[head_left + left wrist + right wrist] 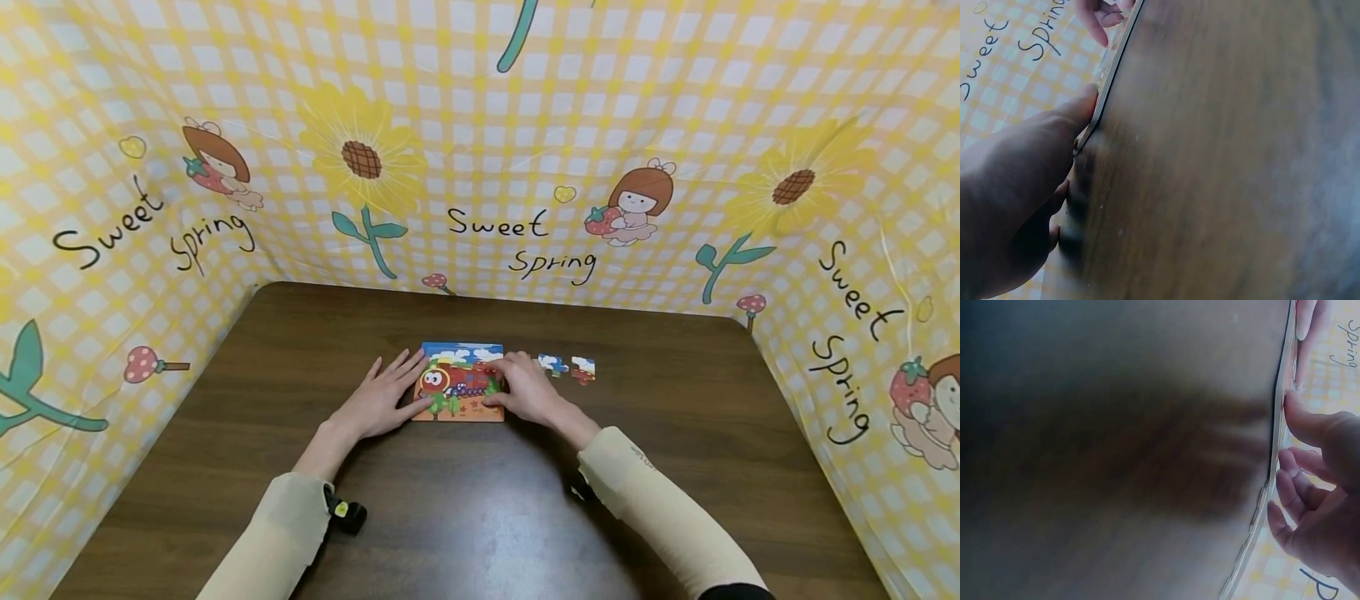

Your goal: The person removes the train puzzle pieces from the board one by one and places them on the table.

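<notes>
A jigsaw puzzle [465, 406] with a red train picture lies flat on the brown table. My left hand [380, 396] rests at its left edge with fingers stretched out and the thumb on the lower left corner. At the puzzle's right side my right hand [527, 390] has thumb and forefinger bent on either side of a green-patterned puzzle piece [491, 386], which it appears to pinch at the surface. In the right wrist view the right hand's fingers [1290, 490] are curved close to the board's thin edge [1274, 425]. Whether that piece sits fully flat cannot be told.
Two loose puzzle pieces, one blue and white [552, 364] and one red and blue [583, 369], lie right of the right hand; part of another shows behind its knuckles. A yellow checked cloth [480, 150] surrounds the table [465, 517] at back and sides.
</notes>
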Demonstrator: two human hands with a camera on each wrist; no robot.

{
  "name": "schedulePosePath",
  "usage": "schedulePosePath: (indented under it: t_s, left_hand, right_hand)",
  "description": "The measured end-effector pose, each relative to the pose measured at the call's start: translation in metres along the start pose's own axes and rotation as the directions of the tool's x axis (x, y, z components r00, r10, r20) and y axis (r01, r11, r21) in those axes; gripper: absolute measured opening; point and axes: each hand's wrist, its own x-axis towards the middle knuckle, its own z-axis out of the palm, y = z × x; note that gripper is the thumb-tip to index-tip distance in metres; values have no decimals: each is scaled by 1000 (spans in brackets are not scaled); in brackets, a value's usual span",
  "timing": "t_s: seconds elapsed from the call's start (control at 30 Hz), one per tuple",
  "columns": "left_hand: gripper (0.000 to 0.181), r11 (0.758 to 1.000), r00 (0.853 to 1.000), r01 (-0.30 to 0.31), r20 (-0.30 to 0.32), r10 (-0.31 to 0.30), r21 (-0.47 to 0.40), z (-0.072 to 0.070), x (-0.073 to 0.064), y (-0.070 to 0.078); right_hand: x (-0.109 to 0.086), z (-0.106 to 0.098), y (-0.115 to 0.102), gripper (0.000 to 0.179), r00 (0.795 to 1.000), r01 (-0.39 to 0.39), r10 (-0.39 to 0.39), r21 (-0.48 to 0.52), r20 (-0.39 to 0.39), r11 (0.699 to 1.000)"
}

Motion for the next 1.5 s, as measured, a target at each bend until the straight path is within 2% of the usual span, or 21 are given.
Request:
schedulePosePath:
  t_s: [0.17, 0.23, 0.37, 0.43, 0.47, 0.63, 0.77, 0.87, 1.0, 1.1, 1.5]
  left_hand:
    - [64, 1000, 1000, -13, 24, 13, 11, -1, 0, 2]
    - [58, 1000, 999, -16, 34, 16, 25, -2, 0, 3]
    - [54, 999, 999, -20, 42, 18, 40, -3, 0, 6]
    - [54, 999, 999, -21, 44, 19, 43, -4, 0, 6]
    - [54, 999, 999, -20, 44, 18, 41, -4, 0, 7]
    - [53, 999, 999, -26, 26, 25, 29, -4, -1, 9]
    - [55, 998, 998, -63, 2, 63, 25, -4, -1, 11]
    - [55, 994, 995, -104, 5, 104, 35, -3, 1, 13]
    - [51, 988, 990, -135, 56, 131, 78, -2, 3, 19]
    - [48, 987, 989, -128, 90, 119, 98, -3, 3, 23]
    - [49, 986, 988, -118, 113, 105, 121, -4, 5, 26]
  right_hand:
    - [6, 10, 8, 56, 999, -35, 35, -13, -6, 999]
    - [8, 14, 9, 54, 998, -66, 66, 35, -3, 997]
    - [13, 30, 24, 56, 997, -78, 80, 87, -23, 993]
    - [13, 30, 22, 56, 996, -88, 92, 128, -21, 988]
    - [11, 26, 18, 56, 996, -85, 87, 109, -20, 990]
    - [8, 15, 2, 53, 994, -112, 112, 143, 8, 983]
    - [4, 7, -12, 49, 986, -167, 161, 181, 47, 969]
    - [3, 5, -18, 50, 983, -183, 175, 162, 62, 970]
    - [2, 4, -19, 52, 982, -185, 178, 152, 57, 971]
    - [2, 4, -17, 51, 982, -186, 179, 171, 56, 968]
    - [3, 0, -11, 46, 983, -184, 172, 259, 68, 948]
